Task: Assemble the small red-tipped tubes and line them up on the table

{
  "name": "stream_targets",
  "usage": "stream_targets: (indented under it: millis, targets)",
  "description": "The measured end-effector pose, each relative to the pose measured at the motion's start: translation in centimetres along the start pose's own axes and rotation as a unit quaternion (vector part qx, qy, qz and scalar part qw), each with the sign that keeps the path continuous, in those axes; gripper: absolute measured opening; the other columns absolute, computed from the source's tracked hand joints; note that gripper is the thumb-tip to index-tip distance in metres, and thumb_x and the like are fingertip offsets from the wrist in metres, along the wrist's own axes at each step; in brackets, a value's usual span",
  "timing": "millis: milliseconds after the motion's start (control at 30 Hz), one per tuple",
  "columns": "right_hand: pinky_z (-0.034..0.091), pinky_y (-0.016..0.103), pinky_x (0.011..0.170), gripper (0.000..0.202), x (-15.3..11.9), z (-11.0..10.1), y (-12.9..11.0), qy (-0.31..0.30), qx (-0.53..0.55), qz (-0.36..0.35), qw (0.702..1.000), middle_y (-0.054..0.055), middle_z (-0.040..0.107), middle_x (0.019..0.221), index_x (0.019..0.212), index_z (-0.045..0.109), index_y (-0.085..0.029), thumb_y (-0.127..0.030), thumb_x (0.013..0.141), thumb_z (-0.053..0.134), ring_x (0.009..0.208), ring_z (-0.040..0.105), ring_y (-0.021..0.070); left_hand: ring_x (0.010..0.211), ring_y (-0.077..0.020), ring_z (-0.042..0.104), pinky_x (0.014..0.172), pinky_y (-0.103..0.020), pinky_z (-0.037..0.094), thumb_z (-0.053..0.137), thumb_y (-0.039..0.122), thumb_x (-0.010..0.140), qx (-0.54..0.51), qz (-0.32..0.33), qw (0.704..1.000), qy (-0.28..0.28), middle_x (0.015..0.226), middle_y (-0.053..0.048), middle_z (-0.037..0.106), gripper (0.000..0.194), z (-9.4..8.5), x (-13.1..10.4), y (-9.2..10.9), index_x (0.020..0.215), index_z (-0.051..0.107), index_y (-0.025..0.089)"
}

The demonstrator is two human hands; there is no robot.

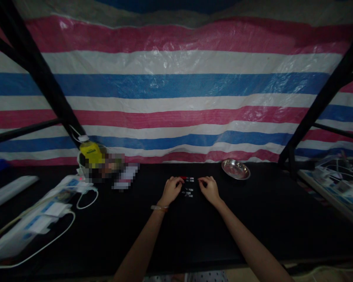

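Note:
Several short, thin pieces with silvery ends lie in a small group on the black tabletop (pixel 188 231), between my two hands. One at the far end is red (pixel 184 178), while the nearer dark pieces (pixel 188 193) are too small to name. My left hand (pixel 171 190) rests on the table at the left of the group, fingers curled and fingertips closed at the red piece's left end. To the right, my right hand (pixel 209 190) has thumb and fingers pinched together just off the silvery ends. Whatever it holds, if anything, is too small to make out.
A round metal dish (pixel 235 169) stands at the back right. At left are a power strip (pixel 32 225) with plugs and white cables, and a yellow-labelled bottle (pixel 91 150). More cables and adapters (pixel 341 184) lie far right. Black frame bars flank a striped sheet (pixel 176 86).

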State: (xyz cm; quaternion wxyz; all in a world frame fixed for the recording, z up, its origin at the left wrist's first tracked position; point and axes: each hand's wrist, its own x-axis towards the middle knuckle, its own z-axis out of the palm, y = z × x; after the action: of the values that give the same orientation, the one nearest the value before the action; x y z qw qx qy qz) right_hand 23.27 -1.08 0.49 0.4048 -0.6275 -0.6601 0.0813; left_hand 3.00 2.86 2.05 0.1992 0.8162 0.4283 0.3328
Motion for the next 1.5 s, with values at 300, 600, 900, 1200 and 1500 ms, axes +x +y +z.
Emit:
stream_targets:
  millis: [300,600,900,1200,1500]
  targets:
    - [0.029,0.032,0.072,0.014,-0.6,-0.7,-1.4,0.021,-0.121,0.017,0.992,0.004,0.063,0.08,0.076,0.07,-0.023,-0.019,0.072,0.057,0.084,0.047,0.0212,0.081,-0.0182,0.054,0.078,-0.032,0.04,0.044,0.009,0.076,0.02,0.012,1.0,-0.006,0.079,-0.001,0.063,0.023,-0.2,-0.2,0.5,0.079,0.062,0.023]
    - [0.034,0.034,0.075,0.017,-0.8,-0.5,-1.5,0.046,-0.115,-0.016,0.992,0.008,0.057,0.094,0.086,0.069,-0.021,-0.022,0.076,0.056,0.089,0.046,0.0227,0.091,-0.0204,0.055,0.081,-0.035,0.044,0.051,0.016,0.078,0.033,-0.064,0.986,0.151,0.098,-0.007,0.053,0.018,0.4,0.0,-1.2,0.094,0.058,0.019]
    - [0.038,0.04,0.087,0.031,-1.2,0.6,-1.7,-0.043,-0.096,-0.111,0.988,0.011,0.052,0.113,0.113,0.06,-0.025,-0.024,0.083,0.052,0.105,0.043,0.0261,0.076,-0.0177,0.055,0.072,-0.03,0.043,0.047,0.014,0.079,0.013,-0.096,0.989,0.115,0.078,-0.003,0.062,0.014,0.7,0.3,-1.8,0.089,0.057,0.018]
    - [0.04,0.036,0.081,0.016,-0.9,0.5,-1.9,-0.058,-0.052,-0.107,0.991,0.007,0.059,0.094,0.094,0.061,-0.021,-0.019,0.082,0.052,0.092,0.049,0.0222,0.075,-0.0165,0.055,0.07,-0.028,0.042,0.049,0.014,0.078,0.022,-0.087,0.99,0.11,0.077,-0.003,0.062,0.013,0.4,0.3,-1.4,0.084,0.059,0.018]
    - [0.04,0.037,0.084,0.034,-1.2,0.6,-1.9,-0.051,-0.078,-0.105,0.99,0.01,0.054,0.104,0.116,0.054,-0.022,-0.021,0.082,0.051,0.097,0.047,0.0237,0.075,-0.016,0.054,0.073,-0.028,0.043,0.046,0.012,0.078,0.006,-0.076,0.992,0.104,0.079,-0.003,0.062,0.016,0.5,0.2,-1.3,0.083,0.059,0.018]
